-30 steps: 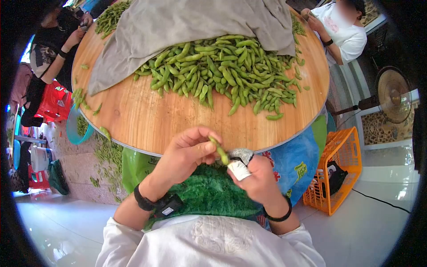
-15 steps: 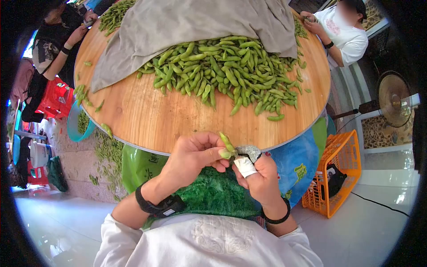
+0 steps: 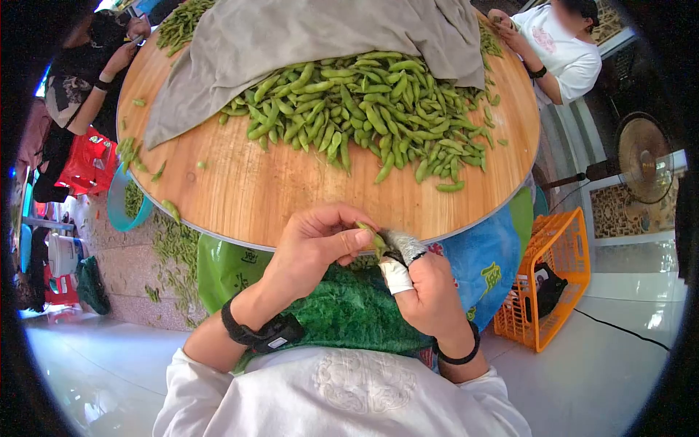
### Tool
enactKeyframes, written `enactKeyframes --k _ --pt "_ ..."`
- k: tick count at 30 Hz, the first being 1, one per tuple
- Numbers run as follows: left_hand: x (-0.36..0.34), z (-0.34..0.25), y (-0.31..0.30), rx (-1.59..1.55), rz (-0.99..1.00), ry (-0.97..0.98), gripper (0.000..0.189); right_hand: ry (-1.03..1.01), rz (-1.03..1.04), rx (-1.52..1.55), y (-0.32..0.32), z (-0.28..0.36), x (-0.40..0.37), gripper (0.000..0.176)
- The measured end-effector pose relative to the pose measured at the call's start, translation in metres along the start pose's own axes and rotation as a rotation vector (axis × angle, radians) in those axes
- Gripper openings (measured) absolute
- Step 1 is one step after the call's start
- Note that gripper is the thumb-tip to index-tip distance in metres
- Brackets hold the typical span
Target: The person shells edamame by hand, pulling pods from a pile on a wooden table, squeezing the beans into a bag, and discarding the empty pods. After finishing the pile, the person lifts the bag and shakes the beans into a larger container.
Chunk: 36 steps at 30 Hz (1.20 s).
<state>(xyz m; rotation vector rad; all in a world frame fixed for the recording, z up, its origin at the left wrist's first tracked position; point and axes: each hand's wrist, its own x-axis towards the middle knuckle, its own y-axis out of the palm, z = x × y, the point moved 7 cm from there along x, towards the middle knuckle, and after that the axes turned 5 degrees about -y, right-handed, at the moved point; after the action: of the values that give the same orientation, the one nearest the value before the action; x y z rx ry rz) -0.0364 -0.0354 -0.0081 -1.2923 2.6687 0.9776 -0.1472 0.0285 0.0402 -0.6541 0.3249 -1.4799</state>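
Observation:
My left hand (image 3: 320, 244) is closed, pinching a green edamame pod (image 3: 371, 237) between thumb and forefinger near the table's front edge. My right hand (image 3: 422, 288) is closed at the pod's other end, its thumb wrapped in white tape (image 3: 395, 275) and its forefinger in a silvery wrap (image 3: 408, 244). The fingers partly hide the pod. Beyond my hands, a large heap of edamame pods (image 3: 364, 109) lies on the round wooden table (image 3: 255, 189), partly under a grey cloth (image 3: 306, 36). A small green bit (image 3: 202, 164) rests on the wood at left.
People sit at the far left and far right, a hand (image 3: 125, 57) of one visible. An orange crate (image 3: 542, 280) and a fan (image 3: 646, 156) stand at right. At left are a teal basin (image 3: 120, 207) and pods scattered on the floor (image 3: 171, 255). Green and blue bags (image 3: 477, 255) hang below the table.
The pod has tilted and sits deeper between both hands, and my right fingers have shifted on its end. A small green bit now shows on the table at left. The view has shifted slightly.

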Motion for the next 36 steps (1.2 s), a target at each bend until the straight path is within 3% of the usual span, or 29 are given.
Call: enactKeyframes --k 5,14,17,19,20,22,23,25,26,28,29,31,36 --pt "0.0 0.003 0.0 0.002 -0.008 -0.036 0.01 -0.044 0.056 -0.089 0.002 -0.003 -0.003 0.011" --pt "-0.004 0.0 0.001 0.056 -0.027 -0.007 0.009 -0.03 0.111 0.112 0.001 -0.003 0.0 0.009" --pt "-0.005 -0.003 0.001 0.142 -0.023 0.028 0.009 -0.06 0.046 0.077 -0.003 -0.001 0.001 0.008" --pt "-0.008 -0.012 0.005 0.289 0.019 0.211 0.009 0.016 0.13 0.133 0.001 -0.008 0.001 0.007" --pt "-0.007 -0.013 0.003 0.29 0.019 0.211 0.009 0.015 0.129 0.133 0.0 -0.008 0.002 0.007" --pt "-0.012 -0.031 0.014 0.57 0.154 0.532 0.008 0.244 0.226 0.573 0.009 -0.018 -0.002 0.009" --pt "-0.01 -0.033 0.013 0.57 0.159 0.533 0.008 0.245 0.222 0.571 0.007 -0.02 -0.003 0.009" --pt "-0.014 -0.037 0.02 0.598 0.297 0.641 0.008 0.538 0.347 1.057 0.022 -0.029 -0.015 0.011" --pt "-0.016 -0.039 0.023 0.596 0.298 0.645 0.008 0.537 0.347 1.053 0.023 -0.029 -0.014 0.011" --pt "-0.005 -0.014 0.009 0.227 0.125 0.092 0.008 0.493 0.231 0.793 0.019 -0.033 -0.01 0.013" --pt "-0.004 -0.01 0.013 0.226 0.123 0.098 0.008 0.49 0.235 0.79 0.025 -0.03 -0.01 0.013" --pt "0.0 0.002 0.012 0.069 0.019 0.069 0.018 -0.027 -0.129 -0.104 -0.003 0.0 -0.002 0.015" --pt "-0.004 0.001 0.014 0.311 -0.022 0.091 0.017 -0.028 -0.171 -0.112 -0.008 0.002 -0.004 0.016"
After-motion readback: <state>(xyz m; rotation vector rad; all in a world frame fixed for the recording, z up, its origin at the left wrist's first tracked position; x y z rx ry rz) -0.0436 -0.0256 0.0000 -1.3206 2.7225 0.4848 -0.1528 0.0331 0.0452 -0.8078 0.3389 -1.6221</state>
